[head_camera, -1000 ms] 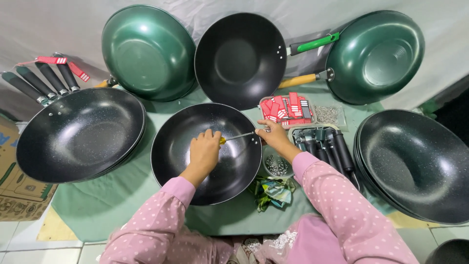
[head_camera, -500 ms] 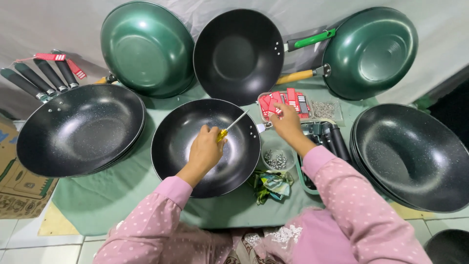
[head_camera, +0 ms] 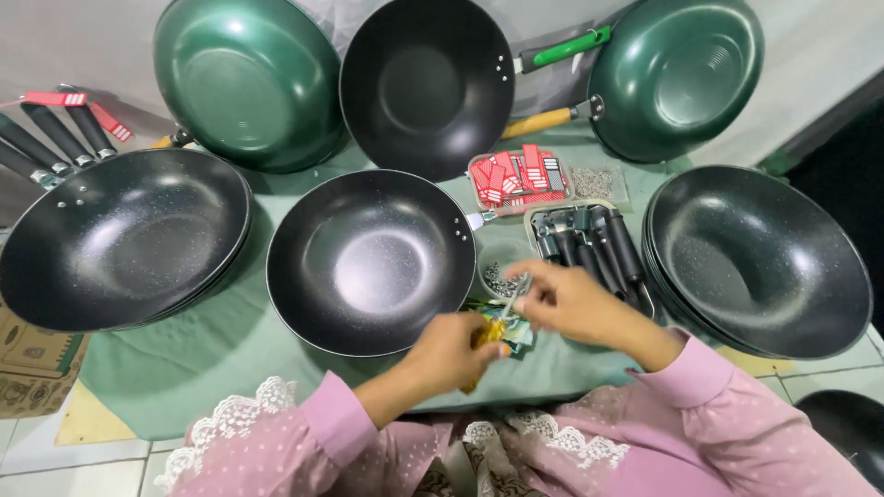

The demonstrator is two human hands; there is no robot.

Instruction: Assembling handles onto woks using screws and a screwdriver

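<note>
My left hand (head_camera: 449, 354) is closed around the yellow handle of a screwdriver (head_camera: 494, 332), just in front of the near rim of the central black wok (head_camera: 368, 262). My right hand (head_camera: 575, 304) pinches the screwdriver's thin metal shaft with its fingertips, above a small bowl of screws (head_camera: 497, 276) and some crumpled green wrappers (head_camera: 516, 336). Both hands are over the green cloth (head_camera: 184, 359), outside the wok. The wok lies flat with a bare metal handle stub pointing right.
Stacks of black woks lie at the left (head_camera: 120, 235) and right (head_camera: 760, 258). Two green woks (head_camera: 249, 83) (head_camera: 686, 74) and a black one (head_camera: 428, 83) lean at the back. A red tray of labels (head_camera: 516, 179), a tray of black handles (head_camera: 589, 239), loose handles (head_camera: 46, 138) and a cardboard box (head_camera: 28, 368) surround them.
Both hands have pulled back out of the central wok toward the near edge. The screwdriver came with them, and the right hand has moved from the wok's handle stub to the screwdriver.
</note>
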